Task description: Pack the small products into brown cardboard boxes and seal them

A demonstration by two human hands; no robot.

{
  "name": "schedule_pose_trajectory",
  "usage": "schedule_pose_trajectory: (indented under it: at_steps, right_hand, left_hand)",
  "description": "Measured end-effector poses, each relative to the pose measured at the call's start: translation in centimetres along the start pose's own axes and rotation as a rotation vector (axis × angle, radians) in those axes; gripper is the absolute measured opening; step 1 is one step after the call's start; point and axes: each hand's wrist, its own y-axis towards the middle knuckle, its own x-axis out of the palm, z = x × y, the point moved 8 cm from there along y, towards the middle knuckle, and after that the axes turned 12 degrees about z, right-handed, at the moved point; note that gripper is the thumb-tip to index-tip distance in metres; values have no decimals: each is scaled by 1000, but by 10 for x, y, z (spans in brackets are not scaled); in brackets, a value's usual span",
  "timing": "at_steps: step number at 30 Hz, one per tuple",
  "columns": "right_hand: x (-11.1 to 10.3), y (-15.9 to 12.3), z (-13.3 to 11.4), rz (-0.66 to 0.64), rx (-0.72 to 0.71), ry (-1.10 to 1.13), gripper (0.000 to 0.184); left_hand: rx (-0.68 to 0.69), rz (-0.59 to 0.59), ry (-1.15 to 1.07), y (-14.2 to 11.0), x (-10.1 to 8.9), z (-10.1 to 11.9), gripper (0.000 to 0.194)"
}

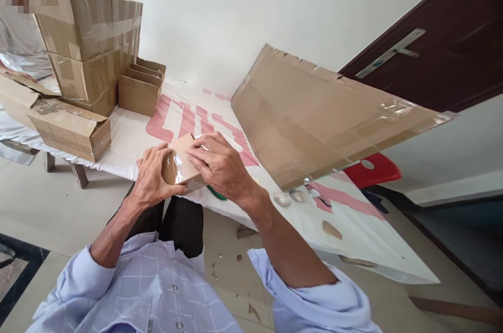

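Note:
A small brown cardboard box point(181, 161) with shiny clear tape across it is held over the near table edge. My left hand point(151, 178) wraps around its left and lower side, fingers curled against the taped face. My right hand point(219, 165) lies over its right side and top, fingertips pressing on the tape. Under my right hand a bit of green roll point(216, 195) pokes out, mostly hidden.
A large flattened cardboard sheet point(314, 113) leans over the table's right. Stacked taped cartons point(90, 40), open small boxes point(139, 87) and a low carton point(70, 126) stand at left on the white-and-pink cloth point(129, 136). Another person point(19, 34) sits far left. A red stool point(373, 168) and dark door point(451, 34) are at right.

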Motion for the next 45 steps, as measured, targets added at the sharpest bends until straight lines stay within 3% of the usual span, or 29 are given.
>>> schedule_pose_trajectory:
  at_steps: [2, 5, 14, 24, 34, 37, 40, 43, 45]
  right_hand:
    - [11, 5, -5, -121, -51, -61, 26]
    - [21, 7, -5, -204, -105, -146, 25]
    - [25, 6, -13, -232, -244, -289, 27]
    - [25, 5, -13, -247, -231, -268, 26]
    - [34, 10, -8, -284, -111, -158, 22]
    - [11, 16, -10, -138, 19, 36, 24]
    - [-34, 11, 8, 90, 230, 206, 25]
    - [-79, -30, 56, 267, 475, 256, 34]
    - [-101, -82, 98, 348, 651, 228, 39]
  left_hand:
    - [6, 2, 4, -1, 2, 2, 99]
    - [13, 0, 16, -2, 5, 4, 99]
    - [34, -8, 42, -4, 9, 12, 101]
    - [38, -11, 48, -4, 9, 13, 102]
    - [18, 1, 58, -3, 8, 14, 97]
    - [19, 4, 56, -1, 4, 10, 95]
    - [34, 17, 33, 2, -5, 2, 96]
    - [51, 52, -22, 8, -18, -14, 97]
    - [37, 71, -42, 13, -24, -31, 96]
